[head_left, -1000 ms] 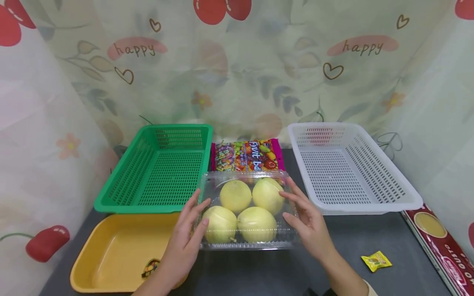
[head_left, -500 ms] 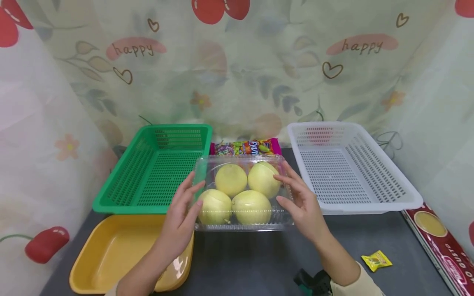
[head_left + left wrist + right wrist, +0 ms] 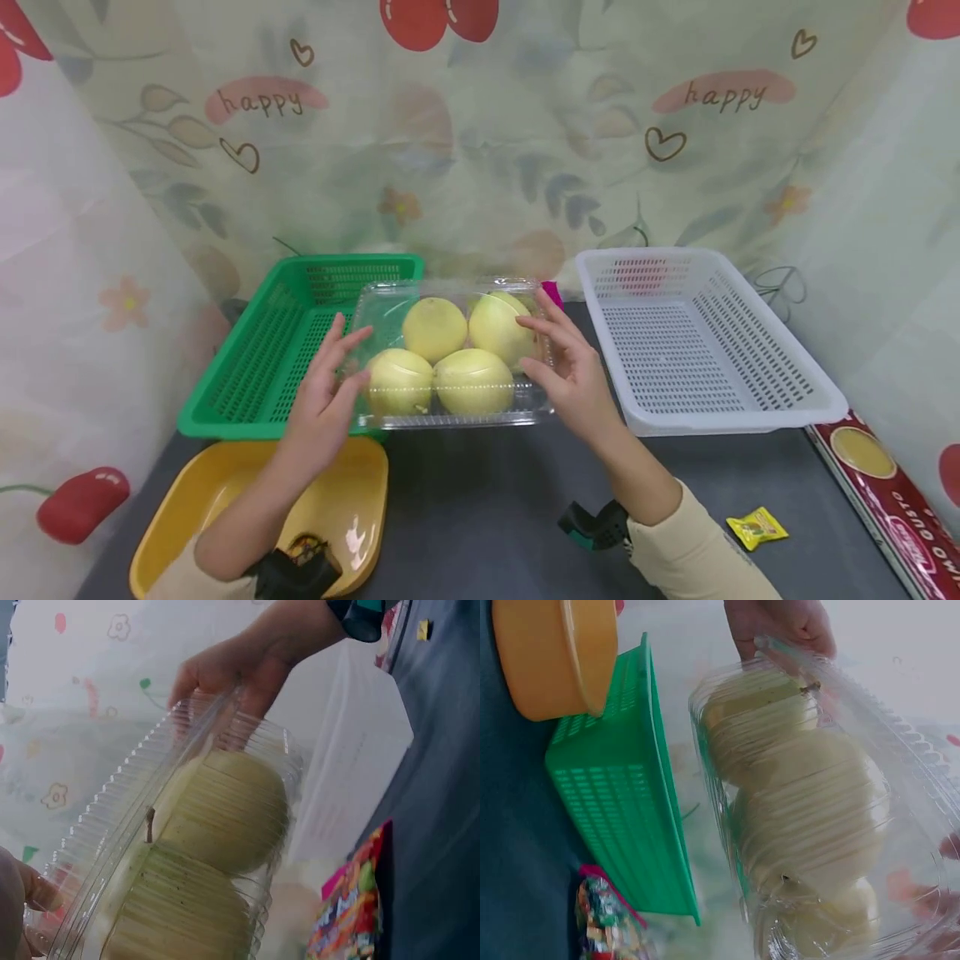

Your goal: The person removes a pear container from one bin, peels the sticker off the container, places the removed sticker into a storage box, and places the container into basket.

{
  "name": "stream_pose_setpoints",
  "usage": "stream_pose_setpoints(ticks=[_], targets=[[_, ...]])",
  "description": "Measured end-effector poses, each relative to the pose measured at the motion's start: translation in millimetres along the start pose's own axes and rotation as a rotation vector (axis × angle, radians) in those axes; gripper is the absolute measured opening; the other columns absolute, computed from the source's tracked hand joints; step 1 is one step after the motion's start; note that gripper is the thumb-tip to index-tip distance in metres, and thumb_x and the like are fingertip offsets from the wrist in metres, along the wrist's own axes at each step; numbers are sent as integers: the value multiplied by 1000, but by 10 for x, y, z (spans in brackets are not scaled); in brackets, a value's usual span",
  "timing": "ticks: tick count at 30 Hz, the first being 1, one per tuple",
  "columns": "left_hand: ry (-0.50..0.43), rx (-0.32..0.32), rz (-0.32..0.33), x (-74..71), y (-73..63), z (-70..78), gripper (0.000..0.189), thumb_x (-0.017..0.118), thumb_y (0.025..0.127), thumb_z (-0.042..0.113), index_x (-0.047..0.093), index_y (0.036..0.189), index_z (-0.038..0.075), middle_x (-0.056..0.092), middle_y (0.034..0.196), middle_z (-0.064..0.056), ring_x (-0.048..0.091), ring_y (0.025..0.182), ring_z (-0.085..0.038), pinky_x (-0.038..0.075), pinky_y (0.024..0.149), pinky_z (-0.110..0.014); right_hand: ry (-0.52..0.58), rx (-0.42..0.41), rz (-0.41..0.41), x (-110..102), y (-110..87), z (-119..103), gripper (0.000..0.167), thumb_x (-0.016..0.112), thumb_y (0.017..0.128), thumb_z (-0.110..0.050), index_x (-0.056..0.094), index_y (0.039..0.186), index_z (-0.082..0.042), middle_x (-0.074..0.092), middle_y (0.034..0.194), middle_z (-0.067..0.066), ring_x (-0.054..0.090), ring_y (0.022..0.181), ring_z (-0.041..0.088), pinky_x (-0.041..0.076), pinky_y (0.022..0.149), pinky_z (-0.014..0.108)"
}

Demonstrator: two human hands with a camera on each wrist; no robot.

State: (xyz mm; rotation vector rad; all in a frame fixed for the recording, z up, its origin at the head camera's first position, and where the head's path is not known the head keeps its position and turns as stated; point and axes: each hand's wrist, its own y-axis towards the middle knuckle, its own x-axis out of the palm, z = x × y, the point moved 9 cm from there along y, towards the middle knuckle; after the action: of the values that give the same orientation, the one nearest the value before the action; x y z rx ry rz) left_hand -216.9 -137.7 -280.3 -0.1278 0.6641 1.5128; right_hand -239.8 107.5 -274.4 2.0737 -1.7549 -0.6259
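Note:
Both hands hold a clear plastic fruit box up off the table, one at each short side. Inside lie several round, pale yellow-green fruits; a brown stem shows in the left wrist view. My left hand grips the left end and my right hand the right end, thumbs toward the front. In the head view the box's left part overlaps the green basket. The right wrist view shows the box apart from that basket. Behind the box, a candy bag is mostly hidden.
A white basket stands at the back right. At the front left, a yellow tub has a small dark-wrapped piece in it. A yellow candy packet lies front right, near a long red box.
The hands have carried the fruit box away from me and to the left, from before the candy bag to partly over the green basket in the head view. The bag has become mostly covered.

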Motion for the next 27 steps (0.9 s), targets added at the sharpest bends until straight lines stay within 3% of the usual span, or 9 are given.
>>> stream_pose_setpoints(ticks=[2,6,11,12,21,23,25,27], targets=[[15,-21,-13,-70,30,-47,44,39,97,10,39,141,9,6,158,1,29,137,-37,44,84,-33,-2,11,-1,70,64,20,40,56,81,11,51,121,15,24,153,17,20,143,26,26,111,21],[25,-22,-24,-204,103,-109,45,38,97,11,38,142,9,9,157,4,28,138,-36,43,92,-48,-7,42,-4,212,180,87,40,56,83,8,52,122,12,25,153,13,20,143,23,23,114,33],[65,-45,5,-396,164,-224,46,38,95,9,40,141,9,14,157,0,23,140,-35,39,98,-55,-89,53,-13,410,319,202,39,58,84,0,56,122,5,28,152,10,21,143,23,29,112,41],[67,-54,16,-436,177,-248,46,38,95,9,41,141,9,16,157,-2,21,141,-35,33,103,-59,-106,51,-14,446,347,222,38,58,84,-1,57,122,4,29,152,10,21,143,24,30,111,42],[50,-116,148,-755,339,-547,43,46,95,17,47,137,8,32,151,-9,20,142,-32,26,106,-59,-162,-2,-15,777,555,345,41,59,81,-7,59,121,3,30,151,13,25,141,28,36,108,44],[41,-122,180,-824,374,-618,42,50,95,19,49,134,5,35,149,-12,24,140,-32,25,108,-58,-171,-15,-19,855,597,371,41,58,81,-8,59,121,3,31,151,14,26,141,28,47,94,40],[27,-128,214,-896,401,-678,41,52,94,19,51,132,2,38,146,-15,29,138,-31,26,109,-55,-180,-18,-30,933,638,397,41,58,81,-8,59,121,2,31,151,13,26,141,27,46,94,37],[23,-139,247,-972,429,-739,41,55,93,18,53,129,-1,41,144,-18,33,136,-30,28,109,-52,-175,-15,-39,1013,676,424,41,58,82,-8,59,122,2,31,151,12,26,141,26,48,82,30]])
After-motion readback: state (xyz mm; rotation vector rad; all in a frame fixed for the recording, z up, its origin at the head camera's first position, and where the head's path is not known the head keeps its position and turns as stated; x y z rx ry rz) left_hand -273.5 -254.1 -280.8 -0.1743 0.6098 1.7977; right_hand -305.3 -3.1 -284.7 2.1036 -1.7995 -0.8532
